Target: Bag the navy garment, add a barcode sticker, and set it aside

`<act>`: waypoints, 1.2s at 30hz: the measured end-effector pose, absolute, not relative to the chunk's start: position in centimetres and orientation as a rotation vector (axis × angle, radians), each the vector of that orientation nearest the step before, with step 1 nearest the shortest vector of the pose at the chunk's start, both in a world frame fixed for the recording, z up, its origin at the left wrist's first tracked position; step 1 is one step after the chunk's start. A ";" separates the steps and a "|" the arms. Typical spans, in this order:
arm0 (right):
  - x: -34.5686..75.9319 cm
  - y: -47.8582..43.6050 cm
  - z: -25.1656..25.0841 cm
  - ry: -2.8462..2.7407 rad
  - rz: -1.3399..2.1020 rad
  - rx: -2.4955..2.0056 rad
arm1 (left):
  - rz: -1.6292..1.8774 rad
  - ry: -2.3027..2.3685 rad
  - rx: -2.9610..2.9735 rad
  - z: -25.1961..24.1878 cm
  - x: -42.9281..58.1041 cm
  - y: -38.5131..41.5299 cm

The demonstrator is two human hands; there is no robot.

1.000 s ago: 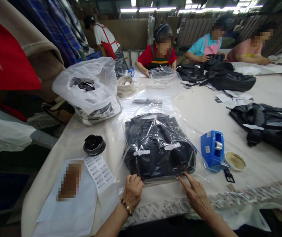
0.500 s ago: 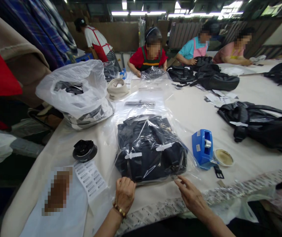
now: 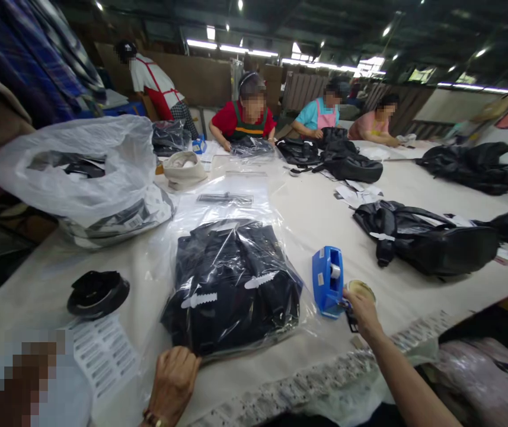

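A clear plastic bag point(image 3: 238, 198) lies flat on the table with a folded black backpack point(image 3: 231, 314) inside, two white tags showing through. My left hand point(image 3: 174, 375) is closed at the bag's near left corner, its curled fingers on the plastic edge. To the right stands a blue tape dispenser point(image 3: 325, 287) with a roll in it. My right hand point(image 3: 364, 311) is at the dispenser's front end, fingertips pinched together; what lies between them is hidden. Just under those fingers sits a small black buckle point(image 3: 351, 321), and behind the hand is a roll of tape point(image 3: 361, 290).
A sheet of barcode labels point(image 3: 105, 353) and a coiled black strap point(image 3: 98, 293) lie at left. Behind them stands a large white plastic bag point(image 3: 129, 151) beside a beige cloth pouch point(image 3: 185, 170). More black backpacks point(image 3: 435, 243) lie at right. Several co-workers point(image 3: 245, 121) work across the table.
My right hand has left the bag's near right corner and moved right to the tape dispenser. My left hand stays at the bag's near left corner. The view has turned rightward.
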State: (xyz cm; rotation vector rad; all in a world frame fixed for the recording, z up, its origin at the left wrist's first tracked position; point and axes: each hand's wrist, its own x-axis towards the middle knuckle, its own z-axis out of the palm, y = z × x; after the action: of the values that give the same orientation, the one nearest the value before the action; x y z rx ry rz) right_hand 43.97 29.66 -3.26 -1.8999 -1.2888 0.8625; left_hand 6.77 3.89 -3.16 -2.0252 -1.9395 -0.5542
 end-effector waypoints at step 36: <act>36.9 15.4 -2.5 -2.245 0.737 -1.404 | -0.391 -2.159 -2.035 -3.6 6.3 3.7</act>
State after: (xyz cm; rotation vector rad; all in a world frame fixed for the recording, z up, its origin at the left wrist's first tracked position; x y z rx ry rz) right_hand 36.89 15.37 -2.49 -1.4043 -2.2451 0.7366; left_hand 6.34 3.73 -3.64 -2.0354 -2.1591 -0.3914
